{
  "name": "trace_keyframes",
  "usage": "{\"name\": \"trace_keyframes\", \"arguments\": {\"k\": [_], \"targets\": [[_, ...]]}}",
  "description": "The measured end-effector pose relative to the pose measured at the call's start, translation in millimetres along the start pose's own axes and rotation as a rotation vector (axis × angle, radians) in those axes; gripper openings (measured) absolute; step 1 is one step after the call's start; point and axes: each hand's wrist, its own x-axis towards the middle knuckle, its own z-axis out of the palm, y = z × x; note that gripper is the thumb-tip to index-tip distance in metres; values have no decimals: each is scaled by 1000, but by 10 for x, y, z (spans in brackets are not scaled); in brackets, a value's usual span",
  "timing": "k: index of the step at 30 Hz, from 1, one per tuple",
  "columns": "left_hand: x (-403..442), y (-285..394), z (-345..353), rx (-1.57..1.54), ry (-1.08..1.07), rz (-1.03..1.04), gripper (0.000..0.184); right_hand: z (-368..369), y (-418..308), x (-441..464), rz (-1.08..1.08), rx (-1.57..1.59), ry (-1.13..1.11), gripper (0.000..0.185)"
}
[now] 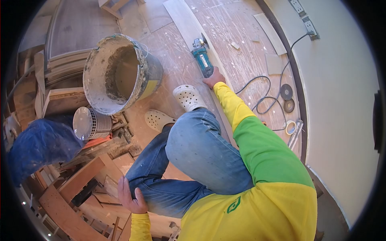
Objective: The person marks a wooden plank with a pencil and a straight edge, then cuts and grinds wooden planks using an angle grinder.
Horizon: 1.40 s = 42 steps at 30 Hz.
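My right hand [214,78] is wrapped round the rear end of a teal angle grinder [202,61]. The grinder's metal head and disc point away from me, over a long pale plank [189,25] on the floor. A dark power cord [268,86] loops across the floor to a wall outlet [310,27]. My left hand [131,196] is beside my bent left knee, thumb and fingers apart, with nothing in it. Whether its fingers touch the jeans I cannot tell.
A large dirty bucket [150,68] stands at the left, near a smaller lidded pail [98,123] and a blue plastic bag [44,146]. Scrap wood [80,176] is piled lower left. Two grinding discs [286,92] and a tape roll [291,127] lie by the right wall.
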Motion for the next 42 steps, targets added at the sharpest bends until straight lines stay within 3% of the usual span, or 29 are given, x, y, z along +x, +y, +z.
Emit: {"name": "trace_keyframes", "arguments": {"k": [19,42], "targets": [[-58,-53,14,-16,0,-21,50,43,142,-87,-5,13,21,85],[-85,-77,23,-10,5,-26,49,8,290,-276,10,-3,-19,91]]}}
